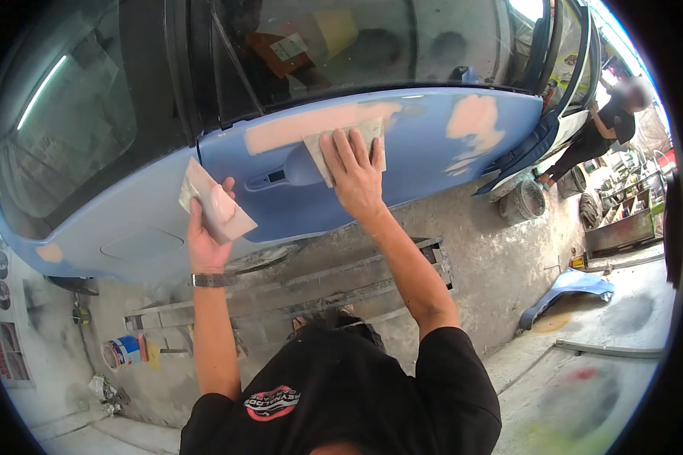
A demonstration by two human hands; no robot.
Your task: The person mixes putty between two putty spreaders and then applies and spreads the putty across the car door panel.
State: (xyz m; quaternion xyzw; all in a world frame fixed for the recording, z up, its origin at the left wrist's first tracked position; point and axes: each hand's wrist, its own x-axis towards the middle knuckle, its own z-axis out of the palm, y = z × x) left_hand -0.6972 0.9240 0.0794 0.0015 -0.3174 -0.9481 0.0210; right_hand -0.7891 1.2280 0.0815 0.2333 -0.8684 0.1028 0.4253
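My left hand [209, 244] grips a flat putty board [237, 223] that carries a mound of pink body filler [222, 203]. With fingers laid over it, my right hand [357, 180] presses a thin flat filler spreader [316, 144] against the blue car door [425, 163]. A long band of pink filler [284, 130] runs below the window, and the spreader covers part of it. Another pink patch [474, 121] sits farther right on the door. The recessed door handle area [275, 177] lies between my two hands.
A low metal frame [281, 299] rests on the floor below the door. Buckets [522, 202] stand at the right, near another person [611, 125]. A blue fender [565, 294] lies at the right; a paint can [121, 352] is at the lower left.
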